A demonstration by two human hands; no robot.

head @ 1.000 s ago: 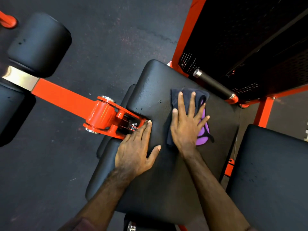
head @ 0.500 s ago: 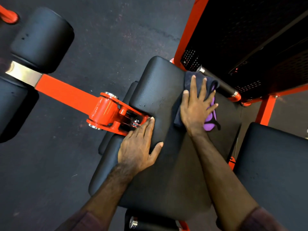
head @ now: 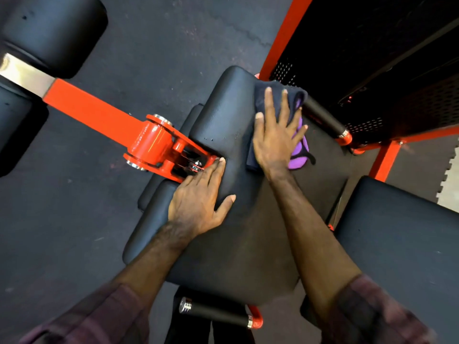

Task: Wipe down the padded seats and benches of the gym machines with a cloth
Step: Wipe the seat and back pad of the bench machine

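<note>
The cloth is pressed flat under the outspread right hand at the padded seat's far right corner, while the seat's left edge is braced by the flat, empty left hand. The cloth could be pushed off that far edge, since nothing is gripped.

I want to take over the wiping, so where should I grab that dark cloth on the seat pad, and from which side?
Take the cloth at its near-left corner, the flat folded part showing beside the right hand. Come from above on the seat pad's open middle; the far edge is crowded by the handle bar, and the right hand's straight fingers press the rest flat.
</note>
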